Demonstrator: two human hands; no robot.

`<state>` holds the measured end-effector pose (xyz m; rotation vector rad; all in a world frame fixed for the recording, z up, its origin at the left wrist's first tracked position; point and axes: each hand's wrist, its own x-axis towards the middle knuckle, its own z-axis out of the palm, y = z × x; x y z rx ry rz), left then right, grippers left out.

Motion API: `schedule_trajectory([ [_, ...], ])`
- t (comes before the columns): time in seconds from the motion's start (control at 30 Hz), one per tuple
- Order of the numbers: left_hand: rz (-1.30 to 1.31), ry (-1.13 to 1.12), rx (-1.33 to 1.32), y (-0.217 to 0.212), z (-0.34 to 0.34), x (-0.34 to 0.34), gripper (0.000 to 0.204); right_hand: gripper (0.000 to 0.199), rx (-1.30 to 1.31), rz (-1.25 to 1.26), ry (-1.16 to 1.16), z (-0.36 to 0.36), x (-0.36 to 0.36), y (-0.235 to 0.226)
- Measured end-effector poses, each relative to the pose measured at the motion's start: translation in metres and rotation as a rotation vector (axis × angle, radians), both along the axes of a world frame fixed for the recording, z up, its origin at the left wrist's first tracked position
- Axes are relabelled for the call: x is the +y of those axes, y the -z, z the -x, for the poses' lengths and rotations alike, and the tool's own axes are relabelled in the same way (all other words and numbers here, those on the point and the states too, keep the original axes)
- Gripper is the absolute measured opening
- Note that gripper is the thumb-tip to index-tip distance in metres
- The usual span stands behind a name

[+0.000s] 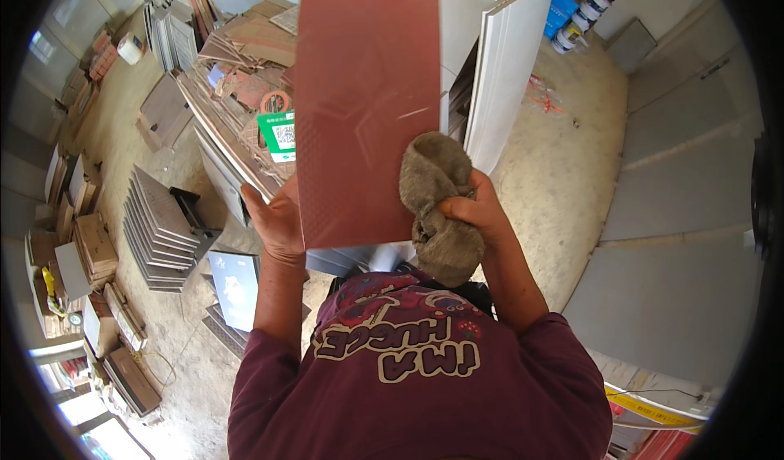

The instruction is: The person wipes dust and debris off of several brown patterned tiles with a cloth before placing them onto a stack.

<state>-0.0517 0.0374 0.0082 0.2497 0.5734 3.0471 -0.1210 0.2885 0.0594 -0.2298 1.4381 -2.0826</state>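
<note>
A reddish-brown rectangular tile (359, 76) stands tall in front of me, with a faint raised pattern and a few light streaks on its face. My left hand (280, 217) supports its lower left edge; the thumb sticks out to the left and the fingers are hidden behind the tile. Bunched in my right hand (482, 208) is a dirty grey-brown rag (437, 170). The rag overlaps the tile's lower right edge and hangs down below it, the thumb pressing on its middle.
Behind the tile, a cluttered bench (237, 170) carries cardboard, a tape roll (275, 102) and a green card (278, 136). White panels (506, 68) lean at its right. Leftward stand a rack of grey tiles (155, 231) and several boxes (95, 244). Buckets (584, 19) sit far right.
</note>
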Motion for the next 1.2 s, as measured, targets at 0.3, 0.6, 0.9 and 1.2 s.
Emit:
schedule_trajectory([
  [0.3,0.475,-0.261,-0.255,-0.008,0.004,-0.001,0.05,0.046,-0.011,-0.135,-0.146,0.023,-0.006,0.005],
  [0.6,0.438,-0.411,-0.257,0.019,0.008,-0.005,0.031,0.039,0.784,-0.313,0.379,0.135,-0.001,-0.084],
  [0.9,0.486,-0.48,-0.295,0.003,0.041,0.006,0.036,0.027,1.975,-0.871,0.715,0.3,-0.023,-0.19],
  [1.2,0.446,-0.498,-0.329,0.014,0.106,0.004,0.025,0.031,2.193,-1.127,0.654,0.311,-0.039,-0.21],
])
